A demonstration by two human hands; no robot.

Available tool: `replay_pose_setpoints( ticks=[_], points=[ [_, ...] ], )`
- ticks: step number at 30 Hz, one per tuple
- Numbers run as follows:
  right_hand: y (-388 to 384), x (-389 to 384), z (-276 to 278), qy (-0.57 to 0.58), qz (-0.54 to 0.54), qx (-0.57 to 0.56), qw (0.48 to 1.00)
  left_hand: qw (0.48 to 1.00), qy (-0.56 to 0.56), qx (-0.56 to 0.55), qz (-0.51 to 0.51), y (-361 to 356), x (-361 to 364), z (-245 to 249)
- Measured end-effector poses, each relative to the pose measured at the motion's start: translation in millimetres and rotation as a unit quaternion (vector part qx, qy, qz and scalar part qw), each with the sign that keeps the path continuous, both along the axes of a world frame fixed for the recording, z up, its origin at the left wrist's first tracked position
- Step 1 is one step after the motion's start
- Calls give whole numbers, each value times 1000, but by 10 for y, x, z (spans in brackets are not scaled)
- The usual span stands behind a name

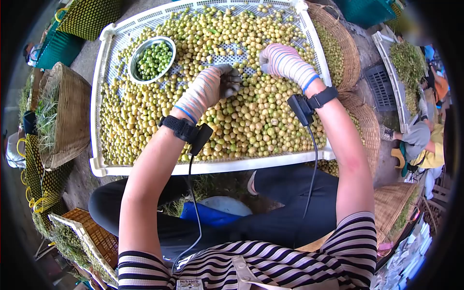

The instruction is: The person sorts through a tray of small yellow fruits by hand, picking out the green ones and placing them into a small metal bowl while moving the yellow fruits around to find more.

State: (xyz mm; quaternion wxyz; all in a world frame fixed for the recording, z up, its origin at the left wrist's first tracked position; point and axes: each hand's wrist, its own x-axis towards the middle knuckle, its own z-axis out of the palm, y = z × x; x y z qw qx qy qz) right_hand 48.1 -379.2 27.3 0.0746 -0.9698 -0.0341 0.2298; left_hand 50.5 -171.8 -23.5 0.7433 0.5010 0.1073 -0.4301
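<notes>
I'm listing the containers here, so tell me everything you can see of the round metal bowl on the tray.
The round bowl looks like shiny metal, with a pale rim and smooth grey inner wall. It sits open side up toward the far left corner of the white mesh tray, holding small round green fruits. Yellowish fruits lie around its outside. Neither the left hand nor the right hand touches it. Its underside is hidden.

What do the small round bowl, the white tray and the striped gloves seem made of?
Bowl: probably stainless steel, given its shiny silvery rim. Tray: likely moulded plastic, with a smooth white frame and mesh-like floor. Gloves: apparently matte knitted fabric, fitting snugly; any coating is unclear.
</notes>
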Motion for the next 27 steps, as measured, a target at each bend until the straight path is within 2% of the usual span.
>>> replay_pose_setpoints(
  ticks=[1,3,5,9,11,12,13,15,17,19,21,23,24,25,27],
  points=[
    [6,5,-44,0,-1,-1,1000,1000,-6,18,9,-22,9,-7],
    [87,5,-115,9,36,-135,990,1000,-5,23,13,-51,5,24],
    [139,-2,-164,5,36,-116,993,999,-6,33,6,-71,28,17],
    [194,15,-141,10,33,-147,989,999,2,33,-4,-103,89,-2],
    [155,44,-55,-29,2,-30,999,999,16,39,21,-135,86,3],
    [106,153,-1,73,13,92,993,999,27,32,21,-151,92,-4],
    [98,132,-4,50,48,179,981,999,29,33,24,-160,89,-13],
    [88,296,-190,-85,114,228,963,994,97,-35,33,-182,118,-60],
    [216,409,-169,-165,69,-4,984,995,81,-50,22,-180,145,-145],
    [286,598,-349,-148,49,-112,981,997,63,-26,29,-173,122,-78],
    [343,592,-383,-170,39,-90,981,997,63,-27,37,-143,137,-61],
    [398,573,-246,-106,19,-122,987,997,62,-45,29,-86,188,-84],
    [348,576,-287,-101,23,-111,988,997,44,-25,64,-94,155,-22],
    [307,576,-304,-98,29,-101,990,995,50,-21,86,-79,170,-63],
    [284,548,-258,-59,-42,-27,997,993,58,-3,103,-71,172,-57]
  ],
)
